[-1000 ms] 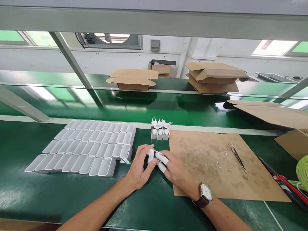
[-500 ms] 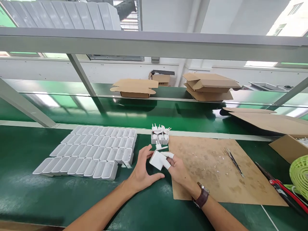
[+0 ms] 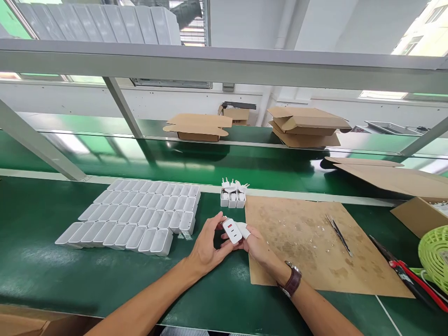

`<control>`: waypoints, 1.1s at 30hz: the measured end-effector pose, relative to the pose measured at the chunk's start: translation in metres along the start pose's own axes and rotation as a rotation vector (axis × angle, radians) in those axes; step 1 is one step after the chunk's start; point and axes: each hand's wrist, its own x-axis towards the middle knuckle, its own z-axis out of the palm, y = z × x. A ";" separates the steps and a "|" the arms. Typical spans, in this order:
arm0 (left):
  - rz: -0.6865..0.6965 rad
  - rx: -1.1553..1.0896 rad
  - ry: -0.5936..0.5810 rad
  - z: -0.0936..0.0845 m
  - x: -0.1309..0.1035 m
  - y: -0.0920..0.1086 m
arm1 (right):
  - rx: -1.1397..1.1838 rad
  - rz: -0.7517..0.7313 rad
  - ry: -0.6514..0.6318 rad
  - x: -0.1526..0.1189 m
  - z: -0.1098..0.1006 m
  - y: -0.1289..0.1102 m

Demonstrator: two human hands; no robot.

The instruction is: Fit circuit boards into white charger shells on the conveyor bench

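A white charger [image 3: 232, 231] with a red port and two smaller slots faces up between both hands. My left hand [image 3: 209, 245] grips its left side with thumb and fingers. From the right, my right hand [image 3: 257, 242], with white covers on its fingertips and a watch on the wrist, holds the same charger. Beyond the hands stand white cases [image 3: 233, 200] filled with white parts and plugs with prongs. To the left, rows of open white plastic cases [image 3: 129, 217] cover part of the green table [image 3: 115, 280].
Tweezers [image 3: 339, 234] lie on a stained brown sheet [image 3: 294, 233] at the right. Red-handled cutters [image 3: 402, 268] and a green basket [image 3: 434, 252] are at the far right. Cardboard pieces [image 3: 308, 123] rest on the back surface, and a metal beam [image 3: 224, 65] crosses above.
The charger has turned so its port face shows. My left hand has closed on it. The plug with prongs that lay just beyond the hands is no longer visible there.
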 end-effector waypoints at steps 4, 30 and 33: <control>-0.022 0.056 -0.029 -0.002 0.003 0.003 | -0.194 -0.160 0.071 -0.003 0.001 -0.006; -0.524 0.292 -0.157 -0.013 0.095 -0.052 | -1.354 -0.956 0.279 -0.008 -0.010 -0.004; -0.569 0.261 -0.114 -0.004 0.094 -0.045 | -1.259 -0.861 0.389 0.001 -0.022 -0.008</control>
